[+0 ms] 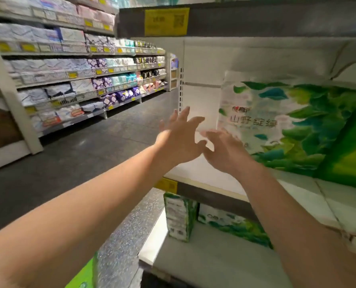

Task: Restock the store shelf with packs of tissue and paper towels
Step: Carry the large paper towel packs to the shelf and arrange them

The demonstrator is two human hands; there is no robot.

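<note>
hands spread, holding nothing: left hand (178,140) and right hand (225,149) hover beside the tissue pack (293,125) on the shelf (204,179). risk: pack apparently leans; a careless nudge could tip it off.

The store is lit evenly from above, bright but soft. My hands (204,142) are smeared by motion, so my fingers look blurred. The pack (287,125) is blurred too, its print hard to read. The far shelves (79,69) are soft and the tags cannot be read. The wide lens bends lines near the edges. Under the shelf (204,179) it is darker, with shadow
</note>
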